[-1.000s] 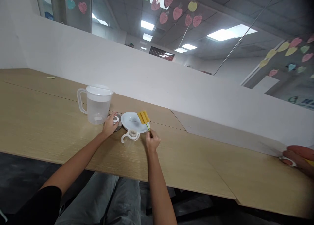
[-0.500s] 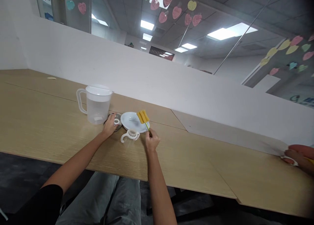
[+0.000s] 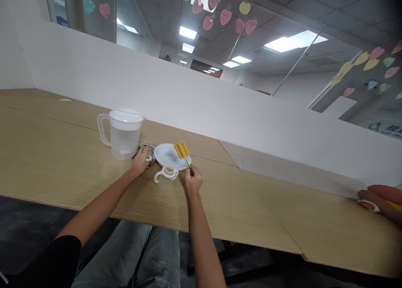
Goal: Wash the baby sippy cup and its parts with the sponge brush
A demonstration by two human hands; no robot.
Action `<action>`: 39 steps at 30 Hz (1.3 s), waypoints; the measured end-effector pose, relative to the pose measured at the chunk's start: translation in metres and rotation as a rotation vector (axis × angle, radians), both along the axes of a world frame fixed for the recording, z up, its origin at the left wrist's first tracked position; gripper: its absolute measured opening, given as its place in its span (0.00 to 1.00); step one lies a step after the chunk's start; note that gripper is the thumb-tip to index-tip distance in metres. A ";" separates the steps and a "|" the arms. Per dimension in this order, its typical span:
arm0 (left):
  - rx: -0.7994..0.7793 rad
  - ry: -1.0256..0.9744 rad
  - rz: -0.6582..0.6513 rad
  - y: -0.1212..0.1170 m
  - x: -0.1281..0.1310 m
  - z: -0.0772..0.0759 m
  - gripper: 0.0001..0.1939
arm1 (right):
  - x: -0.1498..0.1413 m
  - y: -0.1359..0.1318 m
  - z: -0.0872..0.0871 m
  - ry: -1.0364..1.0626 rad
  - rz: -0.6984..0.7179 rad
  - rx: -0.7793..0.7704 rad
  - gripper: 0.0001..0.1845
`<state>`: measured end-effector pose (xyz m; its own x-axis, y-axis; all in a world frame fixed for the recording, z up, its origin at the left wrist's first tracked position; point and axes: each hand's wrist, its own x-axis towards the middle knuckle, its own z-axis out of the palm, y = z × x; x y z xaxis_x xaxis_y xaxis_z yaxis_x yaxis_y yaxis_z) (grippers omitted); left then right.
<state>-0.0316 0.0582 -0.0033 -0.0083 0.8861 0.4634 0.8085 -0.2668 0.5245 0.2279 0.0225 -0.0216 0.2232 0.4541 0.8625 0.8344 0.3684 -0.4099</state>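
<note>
Right hand (image 3: 194, 181) has its fingers pinched on a green-handled sponge brush (image 3: 182, 150) over a white plate (image 3: 163, 156), and the left hand (image 3: 141, 161) has its fingers closed on a white ring (image 3: 148, 158) sitting on a metal lid (image 3: 151, 150), right by the jug (image 3: 122, 139) on the bench (image 3: 63, 154).

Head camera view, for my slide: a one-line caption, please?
Left hand on a round disc beside a plastic jug; right hand holds a yellow sponge brush over a white plate.
</note>
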 end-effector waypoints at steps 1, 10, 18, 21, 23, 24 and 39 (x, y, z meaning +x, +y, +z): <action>-0.009 -0.002 0.001 0.000 0.000 0.000 0.37 | 0.000 0.000 0.000 -0.002 0.003 -0.002 0.20; 0.381 -0.127 -0.270 -0.033 0.015 0.030 0.18 | 0.000 0.000 0.000 0.012 0.016 -0.007 0.19; 0.283 0.121 -0.594 -0.065 0.040 0.040 0.30 | -0.002 -0.003 0.004 0.023 0.011 -0.025 0.19; 0.230 0.093 -0.559 -0.063 0.040 0.035 0.34 | -0.002 -0.003 0.004 0.015 0.013 -0.032 0.19; 0.197 0.071 -0.559 -0.061 0.039 0.032 0.35 | -0.002 -0.003 0.003 0.018 0.015 -0.030 0.19; 0.185 0.060 -0.561 -0.060 0.039 0.030 0.36 | -0.002 -0.002 0.003 0.021 0.015 -0.022 0.19; 0.179 -0.026 -0.571 -0.060 0.040 0.028 0.39 | -0.003 -0.003 0.003 0.062 0.024 -0.014 0.19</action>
